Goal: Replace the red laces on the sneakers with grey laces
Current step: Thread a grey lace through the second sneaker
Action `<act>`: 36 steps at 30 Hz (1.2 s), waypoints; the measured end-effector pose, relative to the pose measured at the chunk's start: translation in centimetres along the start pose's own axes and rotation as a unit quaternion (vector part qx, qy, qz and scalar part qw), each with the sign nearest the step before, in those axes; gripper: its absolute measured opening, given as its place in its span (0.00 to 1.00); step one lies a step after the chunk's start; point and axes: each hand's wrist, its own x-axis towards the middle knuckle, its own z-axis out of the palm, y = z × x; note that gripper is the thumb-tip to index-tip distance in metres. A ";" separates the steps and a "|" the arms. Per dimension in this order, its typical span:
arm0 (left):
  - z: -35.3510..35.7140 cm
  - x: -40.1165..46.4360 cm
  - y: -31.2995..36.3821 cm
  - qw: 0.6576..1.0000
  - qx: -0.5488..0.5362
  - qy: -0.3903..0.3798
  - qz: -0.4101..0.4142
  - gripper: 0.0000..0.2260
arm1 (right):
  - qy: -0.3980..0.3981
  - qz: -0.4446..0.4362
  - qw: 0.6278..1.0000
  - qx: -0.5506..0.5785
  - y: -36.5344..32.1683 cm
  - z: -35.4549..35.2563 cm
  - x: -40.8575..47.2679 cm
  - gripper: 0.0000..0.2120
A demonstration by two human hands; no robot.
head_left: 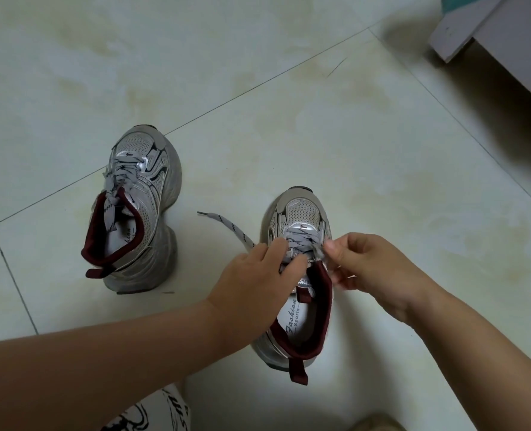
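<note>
The right hand (369, 269) pinches a blurred stretch of flat grey lace with dark flecks (301, 241) between thumb and forefinger, at the right edge of the lacing on the nearer grey mesh sneaker with dark red lining (301, 309). The left hand (251, 275) lies over the left side of the same lacing with its fingers bent down onto the crossed lace; whether they close around it cannot be told. A loose end of that lace runs out from under the left hand, up and to the left, and its tip hangs just above the pale tiled floor (258, 119). The sneaker stands upright on the floor, toe away from the person.

To its left, well apart, a second matching grey sneaker (139, 209) stands, already threaded with grey lace whose ends drop into its opening. A grey-white furniture corner (475, 29) shows at upper right.
</note>
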 end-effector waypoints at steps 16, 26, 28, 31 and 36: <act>0.1 0.4 0.4 1.000 0.013 0.002 0.005 0.26 | -0.027 0.120 0.907 0.402 1.0 -0.3 0.7 0.05; -1.5 1.3 0.9 0.994 -0.091 -0.031 -0.059 0.13 | -0.009 0.104 0.922 0.373 1.8 0.3 1.1 0.13; -1.8 2.2 1.0 0.986 -0.135 -0.033 -0.091 0.11 | -0.018 0.105 0.908 0.404 1.6 0.2 1.1 0.09; -1.2 3.4 0.7 0.981 -0.146 -0.030 -0.122 0.10 | -0.017 0.118 0.883 0.455 1.4 0.0 1.2 0.10; -1.2 4.3 0.5 0.952 -0.253 -0.045 -0.167 0.07 | -0.035 0.113 0.874 0.472 1.8 0.0 1.0 0.09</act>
